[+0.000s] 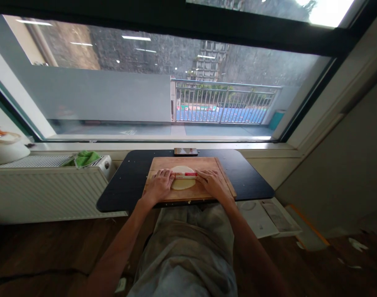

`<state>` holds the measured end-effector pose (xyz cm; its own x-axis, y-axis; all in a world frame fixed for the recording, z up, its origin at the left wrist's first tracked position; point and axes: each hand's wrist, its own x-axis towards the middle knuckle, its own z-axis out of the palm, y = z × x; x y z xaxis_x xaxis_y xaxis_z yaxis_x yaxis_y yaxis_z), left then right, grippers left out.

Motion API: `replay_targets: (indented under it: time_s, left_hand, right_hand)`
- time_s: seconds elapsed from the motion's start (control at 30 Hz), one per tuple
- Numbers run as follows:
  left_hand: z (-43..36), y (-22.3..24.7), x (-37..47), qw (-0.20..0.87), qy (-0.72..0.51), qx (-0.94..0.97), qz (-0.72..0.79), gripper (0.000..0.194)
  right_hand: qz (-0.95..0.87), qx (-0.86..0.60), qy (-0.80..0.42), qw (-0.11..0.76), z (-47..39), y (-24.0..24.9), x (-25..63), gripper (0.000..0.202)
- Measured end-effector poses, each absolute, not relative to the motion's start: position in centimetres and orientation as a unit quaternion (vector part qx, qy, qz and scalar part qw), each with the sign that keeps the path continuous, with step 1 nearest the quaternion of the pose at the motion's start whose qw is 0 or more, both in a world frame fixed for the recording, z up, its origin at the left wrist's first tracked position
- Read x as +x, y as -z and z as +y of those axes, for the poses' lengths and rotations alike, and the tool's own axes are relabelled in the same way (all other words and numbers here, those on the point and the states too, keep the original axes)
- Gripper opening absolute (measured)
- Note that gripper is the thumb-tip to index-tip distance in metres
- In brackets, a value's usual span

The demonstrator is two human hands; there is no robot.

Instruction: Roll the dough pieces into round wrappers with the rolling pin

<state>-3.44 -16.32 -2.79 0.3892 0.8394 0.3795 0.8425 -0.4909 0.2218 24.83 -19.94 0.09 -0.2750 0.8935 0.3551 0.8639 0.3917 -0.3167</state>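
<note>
Dough (182, 185): pale, flat, round, smooth-looking.

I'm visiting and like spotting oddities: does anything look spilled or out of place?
Pale crumbs dot the near edge of the cutting board, apart from the dough, and a white scrap litters the floor at far right.

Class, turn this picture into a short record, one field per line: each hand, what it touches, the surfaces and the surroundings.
left hand: on tube's left end
right hand: on tube's right end
tube: red and white, across dough
dough: flat, round, on board
wooden board: on black table
phone: beyond board
radiator: left of table, green cloth on top
</note>
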Motion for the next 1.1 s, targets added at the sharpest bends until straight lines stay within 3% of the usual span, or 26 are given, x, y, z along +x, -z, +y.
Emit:
replay_targets:
  time_s: [0.3, 0.57, 1.1]
  left_hand:
    - [-20.6, 2.4, -3.7, -0.013, 0.226, -0.824, -0.519, 0.044]
    - [-19.3, 3.6, -3.9, 0.013, 0.217, -0.852, -0.477, 0.047]
    - [-12.4, 2.7, -2.6, -0.019, 0.209, -0.867, -0.451, 0.042]
  right_hand:
    - [-0.810, -0.514, -0.066, 0.274, -21.9, 0.1, 24.1, 0.039]
    - [-0.800, -0.534, -0.072, 0.263, -21.2, 0.3, 24.1, 0.036]
    - [-0.795, -0.595, 0.060, 0.103, -18.2, -2.0, 24.2, 0.034]
